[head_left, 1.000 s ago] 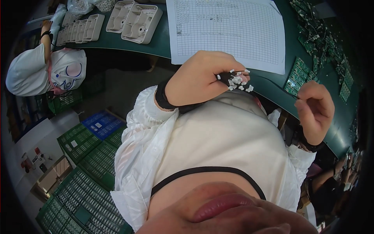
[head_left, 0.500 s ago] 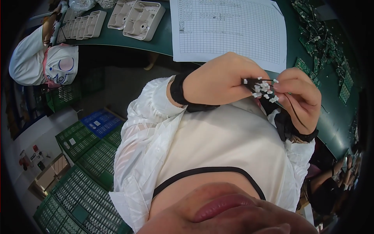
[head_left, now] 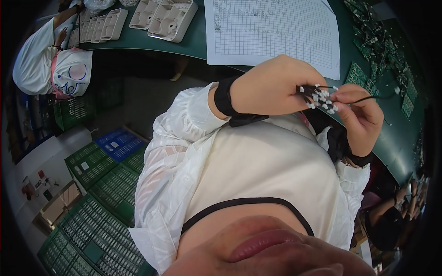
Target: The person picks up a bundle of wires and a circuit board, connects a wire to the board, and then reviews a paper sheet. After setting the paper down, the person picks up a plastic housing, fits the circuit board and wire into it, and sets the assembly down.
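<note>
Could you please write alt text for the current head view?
A person's left hand grips a bundle of black wires with white connectors, the right hand at their tips. Beyond lie a gridded paper sheet, green circuit boards and beige plastic housings on a green table.

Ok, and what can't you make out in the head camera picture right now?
All in the head view:
Hidden: most fingers of the left hand, behind its own back.
Unclear: exactly what the right hand pinches; connectors crowd its fingertips.
Too small, overlapping: the number of white connectors.
Too small: entries on the gridded sheet.
Cut off by the top edge: the rest of the clear bag.
</note>
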Available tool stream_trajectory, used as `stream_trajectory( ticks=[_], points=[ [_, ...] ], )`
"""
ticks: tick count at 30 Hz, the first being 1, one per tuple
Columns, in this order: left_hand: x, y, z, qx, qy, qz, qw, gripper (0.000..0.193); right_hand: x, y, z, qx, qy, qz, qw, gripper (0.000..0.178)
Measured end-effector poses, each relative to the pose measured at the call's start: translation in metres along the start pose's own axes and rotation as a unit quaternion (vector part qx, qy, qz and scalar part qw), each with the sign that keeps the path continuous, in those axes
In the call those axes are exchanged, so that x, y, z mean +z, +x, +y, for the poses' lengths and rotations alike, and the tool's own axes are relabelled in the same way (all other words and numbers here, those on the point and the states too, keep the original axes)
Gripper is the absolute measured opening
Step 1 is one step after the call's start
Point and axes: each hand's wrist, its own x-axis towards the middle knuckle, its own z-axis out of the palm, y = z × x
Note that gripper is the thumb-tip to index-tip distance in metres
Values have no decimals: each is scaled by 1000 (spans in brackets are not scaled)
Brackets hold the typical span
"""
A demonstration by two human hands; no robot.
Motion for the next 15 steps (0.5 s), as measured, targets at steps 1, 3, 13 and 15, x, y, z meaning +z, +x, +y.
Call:
stream_trajectory(
  ticks=[1, 3, 13, 15],
  points=[
    [1, 0, 0, 0, -1, 1, 1000, 19, 0, 0, 0, 0, -1, 0, 1000, 20],
    [4, 1, 1, -6, -4, 1, 1000, 20, 1, -1, -2, -3, -10, -3, 1000, 20],
    [17, 0, -9, -26, -39, 9, 999, 21, -7, -19, 8, 33, -41, 0, 999, 20],
    [21, -1, -17, -11, 7, 10, 1000, 21, -4, -19, 10, 38, -54, 19, 998, 18]
  ],
)
